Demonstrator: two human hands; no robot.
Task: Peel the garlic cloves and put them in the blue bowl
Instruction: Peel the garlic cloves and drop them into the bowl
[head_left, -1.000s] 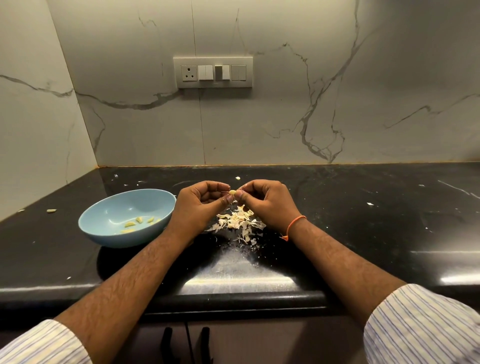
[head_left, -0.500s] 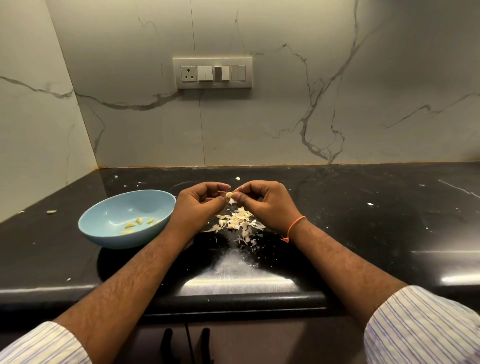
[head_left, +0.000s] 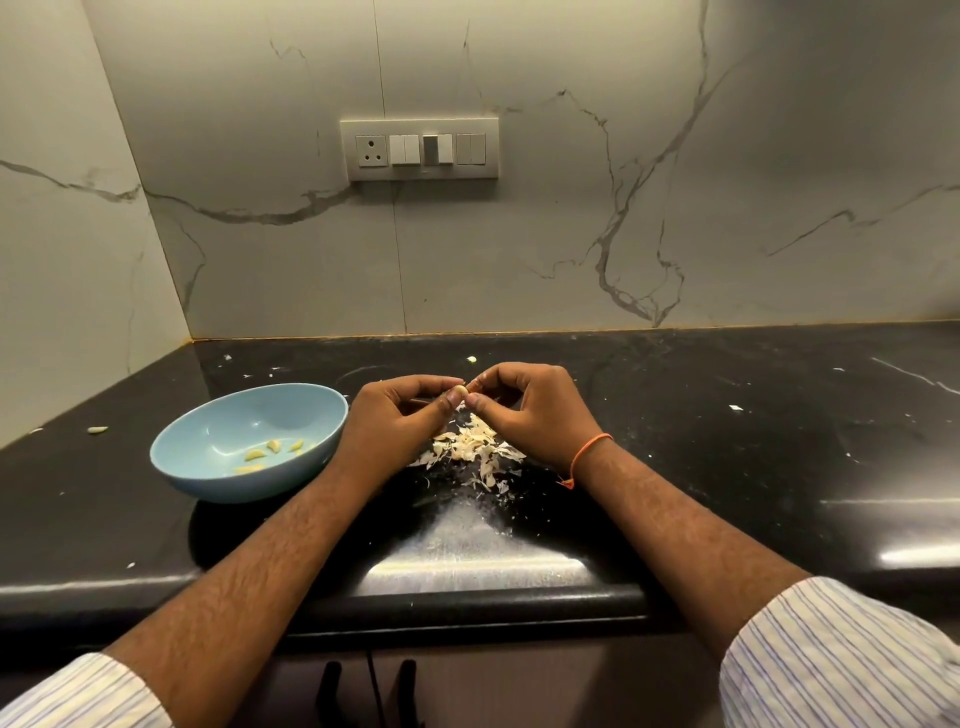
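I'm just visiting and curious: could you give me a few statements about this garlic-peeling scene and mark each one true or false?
1. Both hands pinch one garlic clove between them. True; left hand, right hand.
2. The blue bowl is empty. False: a few peeled cloves lie in it.
3. A pile of garlic skins lies on the black countertop below the hands. True.
4. The orange thread is on the left wrist. False: it is on the right wrist.
5. The bowl stands right of the hands. False: left.

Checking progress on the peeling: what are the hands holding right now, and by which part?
One garlic clove, pinched between the fingertips of the left hand and right hand, one on each side, above the peel pile.
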